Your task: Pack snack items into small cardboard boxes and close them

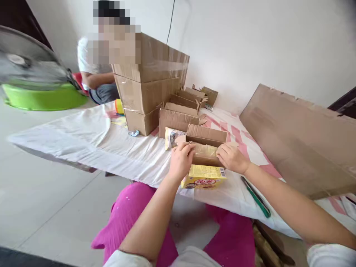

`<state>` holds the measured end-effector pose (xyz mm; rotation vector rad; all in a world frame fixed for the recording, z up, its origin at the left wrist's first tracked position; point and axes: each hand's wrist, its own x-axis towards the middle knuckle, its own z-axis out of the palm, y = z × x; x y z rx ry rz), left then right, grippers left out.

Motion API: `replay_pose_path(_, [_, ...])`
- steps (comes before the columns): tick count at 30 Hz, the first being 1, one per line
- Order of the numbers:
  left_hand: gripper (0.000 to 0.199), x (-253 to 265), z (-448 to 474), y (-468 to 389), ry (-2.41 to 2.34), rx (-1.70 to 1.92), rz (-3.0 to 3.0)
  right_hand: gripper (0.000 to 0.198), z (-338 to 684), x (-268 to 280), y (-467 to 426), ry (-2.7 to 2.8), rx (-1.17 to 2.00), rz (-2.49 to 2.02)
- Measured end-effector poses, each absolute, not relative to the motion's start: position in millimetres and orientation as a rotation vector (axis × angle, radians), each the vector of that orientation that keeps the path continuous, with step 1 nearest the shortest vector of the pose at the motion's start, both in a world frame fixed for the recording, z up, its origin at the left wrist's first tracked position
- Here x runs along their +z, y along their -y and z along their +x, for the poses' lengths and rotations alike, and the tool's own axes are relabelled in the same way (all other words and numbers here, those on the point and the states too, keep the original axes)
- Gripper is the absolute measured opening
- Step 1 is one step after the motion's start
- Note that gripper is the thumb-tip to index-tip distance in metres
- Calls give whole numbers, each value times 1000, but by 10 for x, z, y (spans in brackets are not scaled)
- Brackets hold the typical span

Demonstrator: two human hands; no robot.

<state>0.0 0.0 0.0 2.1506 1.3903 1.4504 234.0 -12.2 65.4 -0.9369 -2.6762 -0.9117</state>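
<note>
An open cardboard box (207,133) stands at the table's near edge, flaps raised. Inside it lies something pale yellow in clear wrapping (205,150). My left hand (181,158) has its fingers curled over the box's left end, by a flap. At the right end, my right hand (231,157) is closed on the box edge, fingers bent inward. Just in front is a yellow printed carton (205,178) with a barcode; whether it is joined to the brown box I cannot tell. A printed packet (171,138) rests beside the box, left of my left hand.
Taped cardboard boxes (155,89) are stacked at left. More open boxes (180,113) stand behind mine. A green-handled tool (260,202) lies near my right forearm. A large cardboard sheet (300,137) leans at right. Another person (97,79) sits beyond the stack, near a fan (30,63).
</note>
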Motion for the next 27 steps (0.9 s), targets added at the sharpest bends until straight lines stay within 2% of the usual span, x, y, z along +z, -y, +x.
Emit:
replay_pose_path(13, [17, -12, 15, -5, -1356, 1465, 2128, 12, 2306, 521, 113, 2425, -507, -1247])
replay_pose_path(27, [14, 14, 31, 12, -1336, 1474, 2121, 12, 2288, 457, 13, 2035, -211, -1451])
